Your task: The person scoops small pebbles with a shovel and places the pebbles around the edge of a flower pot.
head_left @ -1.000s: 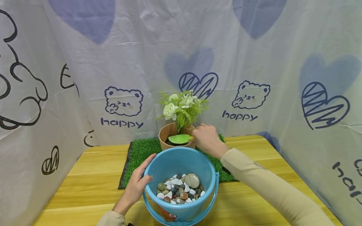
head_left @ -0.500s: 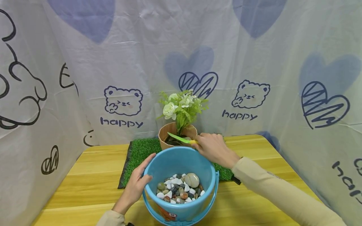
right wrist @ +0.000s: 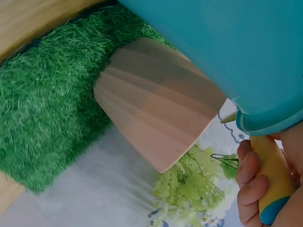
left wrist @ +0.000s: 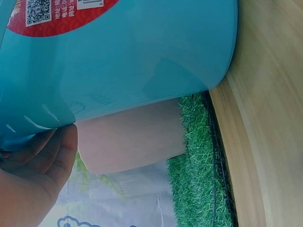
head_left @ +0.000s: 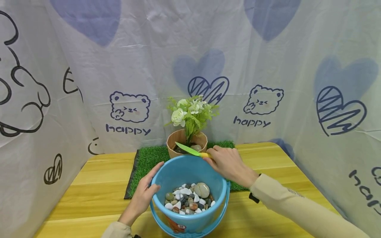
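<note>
A light-blue bucket stands on the table, with pebbles of white, grey and brown in its bottom. My left hand grips its left rim, thumb over the edge and fingers along the outside. In my right hand is a small garden trowel, held by its yellow handle with a blue end. Its green blade points left, over the front of the flower pot, just behind the bucket's far rim. White flowers stand in the pot, a pale stone at their base.
The ribbed pot stands on a green turf mat laid on the yellow wooden table. A printed white curtain closes off the back and both sides. The bucket's handle hangs down in front.
My right hand has drawn the trowel back from the pot toward the bucket's far rim, and the blade has turned edge-on. The pale stone now shows in the pot. My left hand stays put.
</note>
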